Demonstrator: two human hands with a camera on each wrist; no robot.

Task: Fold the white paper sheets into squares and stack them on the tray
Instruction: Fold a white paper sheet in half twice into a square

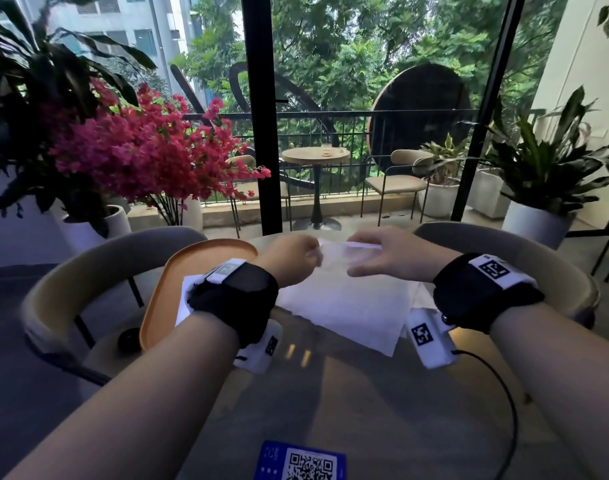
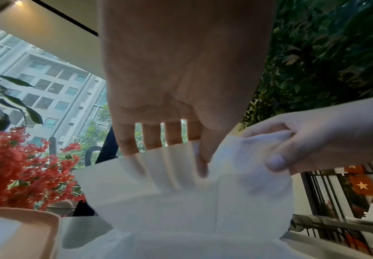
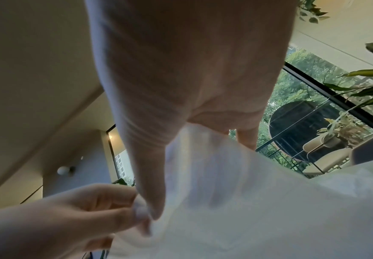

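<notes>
Head view: the left hand [image 1: 289, 258] and right hand [image 1: 382, 254] both pinch the far edge of a white paper sheet [image 1: 344, 303] lifted off the round table [image 1: 330, 393], its near part lying on more sheets. The orange tray [image 1: 178, 271] sits at the table's left edge, a white sheet on it.

Left wrist view: the left fingers [image 2: 152, 136] go behind the sheet's raised edge, thumb in front.

Right wrist view: the right thumb [image 3: 150, 175] presses the sheet against the fingers hidden behind it.
</notes>
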